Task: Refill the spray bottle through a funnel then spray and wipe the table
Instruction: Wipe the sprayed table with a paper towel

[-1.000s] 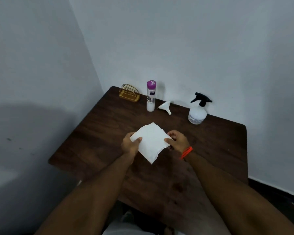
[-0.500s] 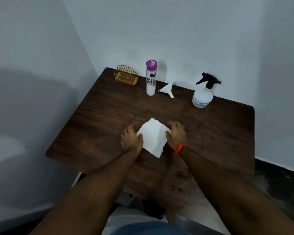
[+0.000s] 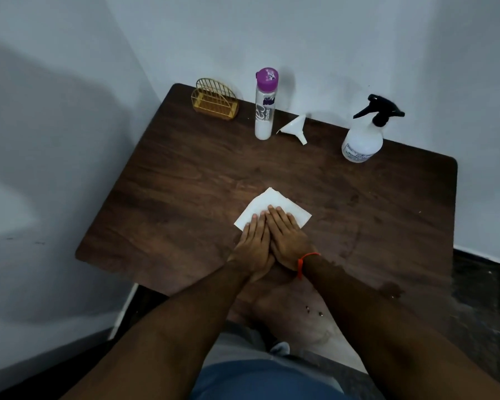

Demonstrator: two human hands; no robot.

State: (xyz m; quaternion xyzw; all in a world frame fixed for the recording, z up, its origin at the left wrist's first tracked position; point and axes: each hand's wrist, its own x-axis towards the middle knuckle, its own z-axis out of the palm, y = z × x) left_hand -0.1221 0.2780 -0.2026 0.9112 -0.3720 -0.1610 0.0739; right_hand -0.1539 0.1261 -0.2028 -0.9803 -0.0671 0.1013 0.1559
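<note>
Dark wood table (image 3: 185,197) in a white corner: left hand (image 3: 253,245) and right hand (image 3: 286,238), fingers flat, press the tissue (image 3: 267,202) mid-table; thin, tear-prone when wet, so push under palms; bottle (image 3: 362,137) far right.

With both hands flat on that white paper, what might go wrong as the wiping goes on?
The thin white paper napkin under the left hand and right hand may tear on the dark wooden table. A wide sweep might knock the small white plastic funnel lying on its side.
</note>
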